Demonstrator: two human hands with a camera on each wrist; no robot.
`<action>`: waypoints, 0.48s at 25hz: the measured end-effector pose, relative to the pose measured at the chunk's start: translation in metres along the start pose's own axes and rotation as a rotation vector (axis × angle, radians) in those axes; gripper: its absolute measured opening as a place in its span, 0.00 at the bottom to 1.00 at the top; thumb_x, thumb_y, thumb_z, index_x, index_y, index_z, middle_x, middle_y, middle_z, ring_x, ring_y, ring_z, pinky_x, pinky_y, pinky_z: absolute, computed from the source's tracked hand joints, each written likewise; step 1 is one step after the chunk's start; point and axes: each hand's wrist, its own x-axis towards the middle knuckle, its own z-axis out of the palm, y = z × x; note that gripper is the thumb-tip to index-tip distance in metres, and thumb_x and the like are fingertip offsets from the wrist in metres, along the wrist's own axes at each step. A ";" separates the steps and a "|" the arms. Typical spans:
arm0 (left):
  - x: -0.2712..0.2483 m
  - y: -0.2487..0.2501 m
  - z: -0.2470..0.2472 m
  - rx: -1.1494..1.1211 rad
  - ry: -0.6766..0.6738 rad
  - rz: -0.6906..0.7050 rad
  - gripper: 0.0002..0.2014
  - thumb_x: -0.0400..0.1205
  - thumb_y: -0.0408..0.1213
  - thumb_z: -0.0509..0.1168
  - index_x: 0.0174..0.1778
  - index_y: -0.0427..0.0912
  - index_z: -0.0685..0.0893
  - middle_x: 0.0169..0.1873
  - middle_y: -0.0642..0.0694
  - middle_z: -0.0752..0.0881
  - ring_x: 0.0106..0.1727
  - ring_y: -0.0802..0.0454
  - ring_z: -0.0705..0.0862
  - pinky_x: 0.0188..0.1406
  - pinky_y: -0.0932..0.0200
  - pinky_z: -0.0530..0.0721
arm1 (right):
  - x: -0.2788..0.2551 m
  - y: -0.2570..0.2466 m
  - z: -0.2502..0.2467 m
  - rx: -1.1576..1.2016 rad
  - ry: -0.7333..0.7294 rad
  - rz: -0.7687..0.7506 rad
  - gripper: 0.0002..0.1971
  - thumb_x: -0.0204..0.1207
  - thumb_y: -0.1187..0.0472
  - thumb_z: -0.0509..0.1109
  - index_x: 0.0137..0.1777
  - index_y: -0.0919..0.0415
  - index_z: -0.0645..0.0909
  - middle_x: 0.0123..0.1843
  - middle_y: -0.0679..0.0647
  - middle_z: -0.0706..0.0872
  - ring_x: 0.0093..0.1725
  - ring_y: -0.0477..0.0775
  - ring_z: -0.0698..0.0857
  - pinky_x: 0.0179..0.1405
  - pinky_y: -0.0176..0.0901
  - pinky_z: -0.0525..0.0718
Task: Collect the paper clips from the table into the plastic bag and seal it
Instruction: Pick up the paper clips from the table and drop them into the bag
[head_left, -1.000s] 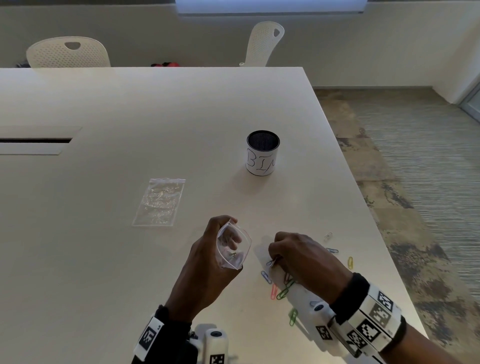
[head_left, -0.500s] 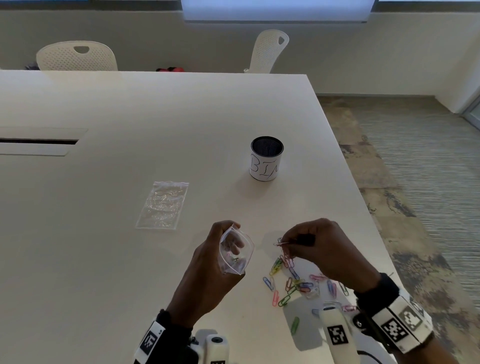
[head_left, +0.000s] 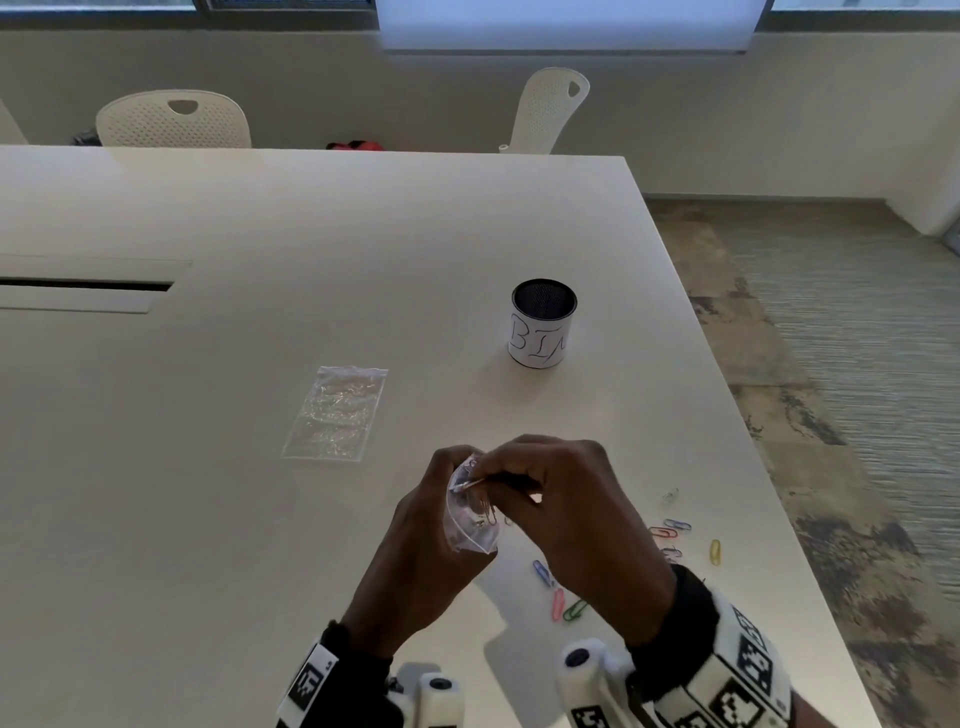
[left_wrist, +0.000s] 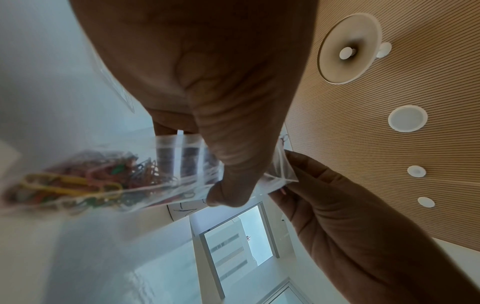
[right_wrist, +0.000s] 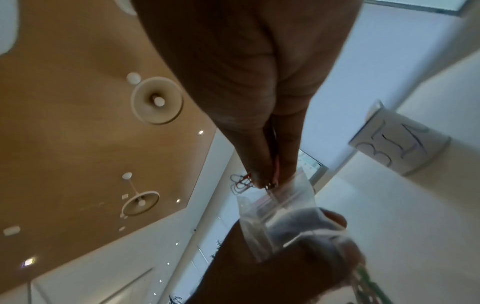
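My left hand (head_left: 431, 525) grips a small clear plastic bag (head_left: 470, 519) near its mouth, above the table's near edge. In the left wrist view the bag (left_wrist: 109, 181) holds several coloured paper clips (left_wrist: 70, 183). My right hand (head_left: 550, 499) pinches a bunch of paper clips (right_wrist: 242, 182) at the bag's open mouth (right_wrist: 283, 197). Several loose coloured clips lie on the table (head_left: 260, 571) under and right of my right hand: a blue one (head_left: 541, 571), a pink one (head_left: 558, 604), a green one (head_left: 575, 609), a yellow one (head_left: 715, 551).
A second clear plastic bag (head_left: 336, 413) lies flat to the left. A white cup marked "BIN" (head_left: 543, 323) stands beyond my hands. The table's right edge (head_left: 769, 467) runs close to the loose clips. Two white chairs (head_left: 174, 120) stand at the far side.
My right hand picked clips off the table, lifted them and moved left to the bag's mouth. The left hand has kept hold of the bag.
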 end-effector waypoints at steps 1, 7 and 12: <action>0.000 0.000 0.000 -0.004 -0.004 -0.006 0.31 0.74 0.26 0.79 0.68 0.51 0.74 0.50 0.58 0.88 0.50 0.65 0.89 0.40 0.77 0.83 | 0.000 -0.001 0.001 -0.036 -0.025 -0.022 0.09 0.78 0.64 0.79 0.55 0.54 0.94 0.49 0.48 0.95 0.42 0.26 0.87 0.49 0.26 0.88; 0.000 -0.001 0.001 -0.006 -0.007 -0.026 0.30 0.75 0.27 0.78 0.67 0.53 0.74 0.49 0.54 0.90 0.49 0.60 0.89 0.39 0.76 0.83 | 0.004 -0.005 -0.007 -0.131 -0.117 -0.001 0.08 0.82 0.65 0.75 0.55 0.53 0.93 0.48 0.50 0.94 0.43 0.44 0.92 0.46 0.38 0.90; 0.000 -0.002 0.001 0.002 -0.008 -0.010 0.29 0.76 0.28 0.78 0.68 0.51 0.75 0.50 0.53 0.90 0.49 0.59 0.89 0.40 0.75 0.84 | 0.005 -0.005 -0.015 -0.157 -0.146 -0.026 0.06 0.82 0.66 0.76 0.53 0.57 0.94 0.46 0.52 0.95 0.42 0.44 0.93 0.44 0.41 0.91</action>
